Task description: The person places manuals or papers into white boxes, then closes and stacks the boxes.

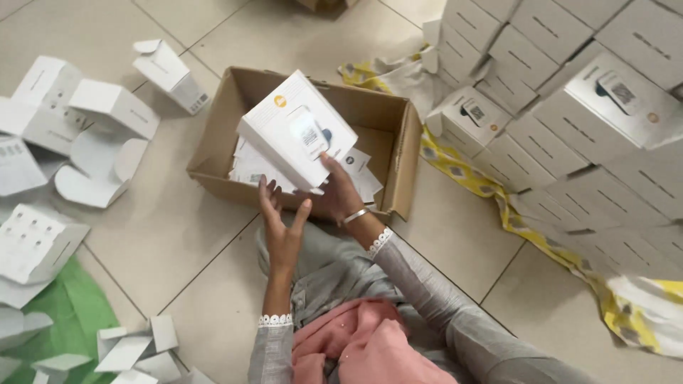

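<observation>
Held item: a white product box (297, 130), closed, with a printed label patch on its upper face.
Position of held item: raised above the near edge of an open brown carton (398, 153), tilted, one corner pointing away from the person.
Long axis: runs from lower left to upper right in the view, roughly diagonal to the carton walls.
Right hand (340, 193): grasps the white product box at its lower right edge, thumb on the top face, fingers wrapped beneath; a bangle sits at the wrist.
Left hand (282, 229): released, fingers spread and pointing up, just below the lower left edge of the box; whether the fingertips touch the underside cannot be told.
Nearer hand: the right hand carries the load; the left hand sits just beside it, under the box.
Direction from hands: the box lies up and away from both hands, toward the carton.
Carton contents: flat white paper leaflets (359, 171), partly hidden by the box.
Left surroundings: unfolded empty white boxes (107, 131) scattered on the tiled floor (178, 235), and a green sheet (71, 313).
Right surroundings: a stacked wall of closed white boxes (569, 114) resting on a yellow patterned cloth (484, 185).
</observation>
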